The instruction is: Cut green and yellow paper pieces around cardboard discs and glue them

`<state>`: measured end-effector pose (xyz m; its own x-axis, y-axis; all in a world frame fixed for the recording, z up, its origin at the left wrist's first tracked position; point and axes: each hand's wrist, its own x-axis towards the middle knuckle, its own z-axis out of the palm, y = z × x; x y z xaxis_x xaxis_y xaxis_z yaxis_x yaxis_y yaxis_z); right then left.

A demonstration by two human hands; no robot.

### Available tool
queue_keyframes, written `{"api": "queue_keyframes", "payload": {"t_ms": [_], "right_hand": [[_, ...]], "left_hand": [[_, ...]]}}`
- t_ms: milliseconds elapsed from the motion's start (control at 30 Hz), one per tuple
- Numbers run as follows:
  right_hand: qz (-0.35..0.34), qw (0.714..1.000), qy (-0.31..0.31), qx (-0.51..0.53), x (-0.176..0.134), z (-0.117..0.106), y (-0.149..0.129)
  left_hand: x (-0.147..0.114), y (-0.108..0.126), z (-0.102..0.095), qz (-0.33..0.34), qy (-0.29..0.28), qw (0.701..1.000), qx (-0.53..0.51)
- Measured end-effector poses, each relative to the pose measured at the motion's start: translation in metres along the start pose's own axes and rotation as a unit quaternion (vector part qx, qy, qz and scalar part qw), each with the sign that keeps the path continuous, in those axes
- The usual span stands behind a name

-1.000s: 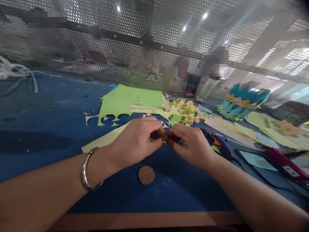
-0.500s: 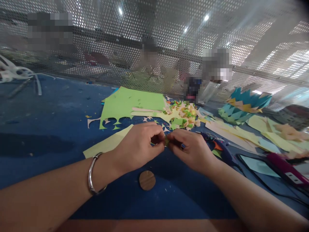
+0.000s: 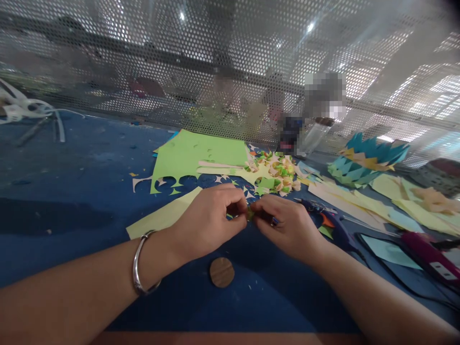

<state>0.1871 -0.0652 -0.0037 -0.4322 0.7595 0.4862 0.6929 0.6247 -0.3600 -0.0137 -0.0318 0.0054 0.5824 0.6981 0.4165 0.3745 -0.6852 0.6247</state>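
Observation:
Over the middle of the blue table, my left hand (image 3: 215, 218) and my right hand (image 3: 285, 220) meet fingertip to fingertip. Between them they pinch a small yellow-green piece of paper (image 3: 250, 212), mostly covered by the fingers. Just below the hands lies a round brown disc (image 3: 222, 272) on the tabletop. Beyond the fingers is a heap of small folded paper pieces (image 3: 282, 167) in green, yellow and peach. A green paper sheet (image 3: 201, 151) with rounded cut-outs along its near edge lies behind my left hand, and a pale yellow sheet (image 3: 161, 213) is partly under that forearm.
A dark blue glue gun (image 3: 339, 227) lies right of my right hand, its cord running beside a magenta power strip (image 3: 431, 254). Paper strips (image 3: 359, 203) and a teal paper crown-like ring (image 3: 366, 160) sit farther right. White scissors-like handles (image 3: 25, 108) are at far left. A perforated screen (image 3: 151, 72) stands behind.
The view has shifted slightly, so everything sits a little lower and farther right. Both hands keep nearly the same pinch on the small paper piece.

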Motion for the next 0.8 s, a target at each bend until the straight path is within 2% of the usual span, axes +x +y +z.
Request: {"api": "queue_keyframes", "payload": {"t_ms": [800], "right_hand": [[-0.006,1.0,-0.008,-0.027,-0.0032,0.0013,0.0003]], "left_hand": [[-0.0002,0.0023,0.0003,-0.025,-0.01,1.0,-0.003]]}}
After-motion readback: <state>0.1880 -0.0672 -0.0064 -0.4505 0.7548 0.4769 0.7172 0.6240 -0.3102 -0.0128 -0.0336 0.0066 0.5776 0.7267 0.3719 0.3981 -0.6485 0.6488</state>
